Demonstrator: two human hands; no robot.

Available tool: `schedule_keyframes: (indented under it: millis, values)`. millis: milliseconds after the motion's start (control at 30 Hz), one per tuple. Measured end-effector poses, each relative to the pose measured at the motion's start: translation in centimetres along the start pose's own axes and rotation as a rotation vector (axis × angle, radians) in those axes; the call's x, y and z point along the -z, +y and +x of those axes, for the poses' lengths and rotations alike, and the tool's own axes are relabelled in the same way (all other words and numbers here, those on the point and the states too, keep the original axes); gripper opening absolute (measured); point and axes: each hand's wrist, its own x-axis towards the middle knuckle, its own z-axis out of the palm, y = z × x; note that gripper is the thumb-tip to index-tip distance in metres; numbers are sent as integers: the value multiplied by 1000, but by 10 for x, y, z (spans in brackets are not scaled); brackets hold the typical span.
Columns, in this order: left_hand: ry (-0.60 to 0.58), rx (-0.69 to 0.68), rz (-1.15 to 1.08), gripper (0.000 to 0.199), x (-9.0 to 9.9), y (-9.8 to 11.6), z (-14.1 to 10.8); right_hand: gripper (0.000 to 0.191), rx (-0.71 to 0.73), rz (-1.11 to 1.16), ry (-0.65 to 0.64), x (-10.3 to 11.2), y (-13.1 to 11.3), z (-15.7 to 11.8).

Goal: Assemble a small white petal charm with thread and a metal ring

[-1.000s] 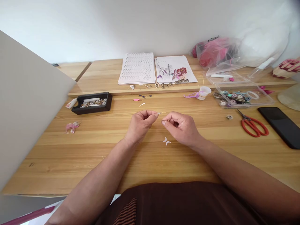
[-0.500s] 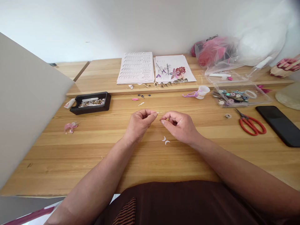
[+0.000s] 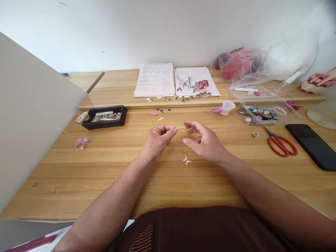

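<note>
My left hand [image 3: 160,140] pinches a thin gold-coloured wire [image 3: 181,127] with a small whitish piece near the fingertips. The wire's free end points right, toward my right hand [image 3: 203,141]. That hand has its thumb and fingers spread apart, with the fingertips close to the wire end; nothing is gripped in it. Two white crescent-shaped pieces [image 3: 187,161] lie on the wooden table just below the hands. Beyond my left hand are a wavy white strip [image 3: 160,119], a pink leaf-shaped piece [image 3: 153,114] and several small dark pieces [image 3: 161,111].
Red-handled scissors [image 3: 282,145], a small spool [image 3: 255,134] and a black phone [image 3: 312,146] lie at right. A clear plastic box [image 3: 288,120] of spools and a white cup [image 3: 228,107] stand behind. A black bead tray [image 3: 103,125] is at left; printed sheets [image 3: 154,79] rest on the raised ledge.
The fingers of my right hand have opened, thumb and forefinger parting near the wire end. My left hand keeps its pinch. The whole view has shifted slightly.
</note>
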Motion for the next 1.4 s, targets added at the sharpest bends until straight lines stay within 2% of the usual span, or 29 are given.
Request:
schedule_keyframes:
  millis: [67,133,233,333,433,700,933,1067,1167,1267,1400]
  values:
    - [0,8,-3,32,0,1,0,55,14,68,43,1,-3,0]
    - [-1,14,7,32,-1,1,-1,53,33,218,56,-2,-6,0]
    - [-17,14,9,31,-2,1,-2,40,6,439,33,-9,-6,2]
    - [-41,28,-11,30,-3,2,-2,22,-65,514,13,-13,-4,4]
    - [-63,65,-43,30,-2,2,-2,18,-80,489,15,-10,-2,6]
    - [-149,168,6,31,-1,3,-3,15,48,360,76,-7,5,9]
    - [-171,160,19,27,-1,2,-3,21,-70,437,41,-10,8,8]
    - [-147,148,39,28,0,1,-3,29,-99,423,57,-8,6,9]
    - [-120,130,70,29,1,1,-2,25,-94,399,83,-5,4,8]
    - [-89,106,119,31,3,-1,-1,19,-46,311,159,-4,3,6]
    - [-21,65,150,33,2,-2,0,12,124,92,271,-4,1,0]
